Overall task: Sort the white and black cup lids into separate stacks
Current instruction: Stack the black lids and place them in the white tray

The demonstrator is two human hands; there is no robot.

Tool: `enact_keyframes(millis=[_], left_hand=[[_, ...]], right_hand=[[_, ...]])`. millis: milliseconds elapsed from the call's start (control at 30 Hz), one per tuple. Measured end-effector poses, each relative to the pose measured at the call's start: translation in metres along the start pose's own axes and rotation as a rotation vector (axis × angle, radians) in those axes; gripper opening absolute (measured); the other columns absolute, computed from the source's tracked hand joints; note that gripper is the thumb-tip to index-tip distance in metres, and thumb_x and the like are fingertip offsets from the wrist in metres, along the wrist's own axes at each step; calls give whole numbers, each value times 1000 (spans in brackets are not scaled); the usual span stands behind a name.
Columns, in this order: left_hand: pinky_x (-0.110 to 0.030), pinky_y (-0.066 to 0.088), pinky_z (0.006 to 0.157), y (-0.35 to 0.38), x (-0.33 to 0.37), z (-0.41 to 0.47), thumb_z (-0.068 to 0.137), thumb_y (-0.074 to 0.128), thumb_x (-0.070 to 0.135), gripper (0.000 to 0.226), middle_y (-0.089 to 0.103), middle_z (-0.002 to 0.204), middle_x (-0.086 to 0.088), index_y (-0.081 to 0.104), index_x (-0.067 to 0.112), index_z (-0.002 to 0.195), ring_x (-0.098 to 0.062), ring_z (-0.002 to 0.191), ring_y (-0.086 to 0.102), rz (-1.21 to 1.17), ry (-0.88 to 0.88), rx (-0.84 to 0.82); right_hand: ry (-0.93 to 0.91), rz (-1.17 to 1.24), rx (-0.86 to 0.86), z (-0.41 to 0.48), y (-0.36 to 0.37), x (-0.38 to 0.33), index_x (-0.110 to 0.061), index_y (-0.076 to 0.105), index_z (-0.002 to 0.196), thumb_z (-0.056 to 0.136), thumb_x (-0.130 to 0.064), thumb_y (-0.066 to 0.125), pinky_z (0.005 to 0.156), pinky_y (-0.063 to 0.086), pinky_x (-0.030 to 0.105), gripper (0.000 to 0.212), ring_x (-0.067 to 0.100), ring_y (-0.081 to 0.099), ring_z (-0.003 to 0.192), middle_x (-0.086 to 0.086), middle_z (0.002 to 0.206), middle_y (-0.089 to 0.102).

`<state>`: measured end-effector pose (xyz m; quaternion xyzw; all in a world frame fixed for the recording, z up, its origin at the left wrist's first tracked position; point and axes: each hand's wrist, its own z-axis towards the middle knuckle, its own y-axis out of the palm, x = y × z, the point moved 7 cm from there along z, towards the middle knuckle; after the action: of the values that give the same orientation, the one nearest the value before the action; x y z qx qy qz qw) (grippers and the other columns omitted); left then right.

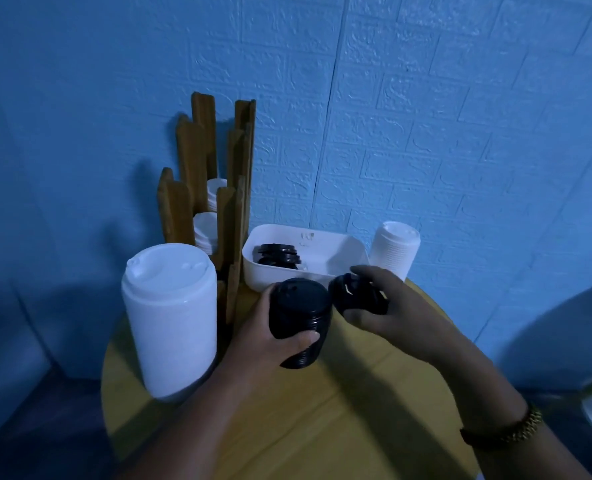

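Loose lids (277,258) lying in tub (270,275); rack (232,209) standing just L of tub, short lid stack (394,252) R, tall stack (171,320) front-L.

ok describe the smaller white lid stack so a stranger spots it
On the round yellow table, find the white bin by the blue wall. The smaller white lid stack stands just right of it, beyond the right hand. Unlike the big white stack at front left, it looks ribbed and sits far back.
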<state>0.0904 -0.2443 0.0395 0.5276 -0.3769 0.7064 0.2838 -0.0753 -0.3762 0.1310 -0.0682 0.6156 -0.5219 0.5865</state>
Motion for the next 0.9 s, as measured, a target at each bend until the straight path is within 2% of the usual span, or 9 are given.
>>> enact_keyframes(millis=[67,200,300,400,500,633,800,833,900], left_hand=[[-33,49,104,3,2,-1,60,83,60,96,56,135,26,37,51,145,2,127,51,7,-5,-17],[-30,48,105,2,6,-2,60,81,61,103,53,139,24,33,47,150,2,130,49,41,24,-32],[-25,47,100,0,5,-1,57,82,62,105,52,138,25,32,48,148,1,130,50,30,6,-43],[-24,46,99,0,3,0,53,81,63,107,51,136,26,30,47,146,3,127,50,27,-2,-44],[-27,46,99,0,0,1,55,83,56,108,49,131,31,29,46,148,-2,125,51,50,-17,-11],[-28,45,98,3,3,1,71,91,37,107,50,126,27,24,40,155,-6,123,49,133,-27,69],[-40,53,103,7,2,4,78,84,45,93,56,138,15,26,38,151,-10,127,54,202,7,144],[-34,53,102,7,2,6,77,86,44,93,57,134,19,28,39,150,-8,125,54,200,9,147],[-8,44,91,6,4,8,73,89,44,91,51,115,35,35,39,146,3,115,49,220,4,148]], right_hand=[[-89,-2,-49,13,14,-29,-38,45,141,80,-47,78,94,41,14,70,-2,49,117,-17,129,47],[-157,-236,-243,38,56,-50,-43,40,142,77,-61,72,104,41,35,75,14,39,124,-9,127,40],[-135,-284,-343,47,62,-52,-42,37,138,78,-58,71,99,44,37,70,16,38,121,-7,125,40],[-167,-284,-395,50,69,-60,-33,44,131,83,-48,71,86,44,30,58,14,47,107,-7,118,47],[-155,-321,-273,48,76,-63,-28,49,124,84,-54,66,83,45,33,51,18,52,101,-3,112,52],[-84,-433,-60,41,85,-60,-26,51,117,86,-63,50,85,48,41,49,27,53,102,5,109,56],[60,-502,108,40,87,-60,-20,50,127,93,-62,40,91,46,41,56,31,50,110,10,120,56],[47,-503,82,41,86,-61,-20,50,126,93,-63,40,91,46,41,55,30,50,110,9,120,56],[30,-459,-23,45,84,-60,-21,51,120,90,-68,41,90,46,42,57,28,51,107,6,117,56]])
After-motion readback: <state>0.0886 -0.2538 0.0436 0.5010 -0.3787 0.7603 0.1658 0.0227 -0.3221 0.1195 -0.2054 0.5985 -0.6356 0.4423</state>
